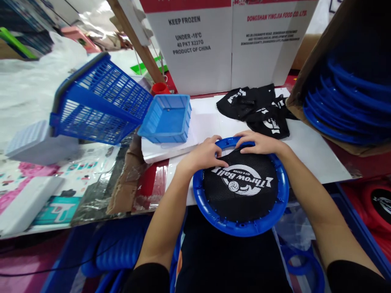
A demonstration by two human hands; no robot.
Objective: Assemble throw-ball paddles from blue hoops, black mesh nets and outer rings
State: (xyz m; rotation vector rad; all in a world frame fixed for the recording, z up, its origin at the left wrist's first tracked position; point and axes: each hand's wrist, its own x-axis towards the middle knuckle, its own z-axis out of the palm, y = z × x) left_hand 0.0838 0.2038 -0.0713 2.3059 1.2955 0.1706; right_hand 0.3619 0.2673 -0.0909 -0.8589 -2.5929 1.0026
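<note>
White sheets [317, 160] cover part of a red tabletop [345, 156] in a crowded workroom.

At centre of frame, two bare hands on one piece. Left grip [204, 154]: half closed, fingers curled over the upper-left part of a blue ring [241, 228], thumb on the black mesh disc [244, 203] inside it. Right grip [258, 144]: loosely bent across the top of the same ring, fingers spread, thumb near the mesh edge. We cannot tell how firmly either presses.

Ring lies just below centre, its lower part past the tabletop's near edge. Mesh printed "Throw Ball"; between the hands we see a pale gap between mesh and ring.

Beyond the right grip, loose black mesh pieces [259, 106] lie overlapping. Up and left of the left grip, a light-blue tray [168, 122] on a white slab [171, 149]; a darker blue basket [102, 101] leans beside it, a red cup-like item [159, 88] behind.

Farther out: white carton [192, 69] at top centre, marked "KEEP FROZEN". Right edge, we note blue rims [345, 110] stacked in a cardboard box [301, 87]. Lower left, ribbed blue rings [122, 248] below the tabletop.
</note>
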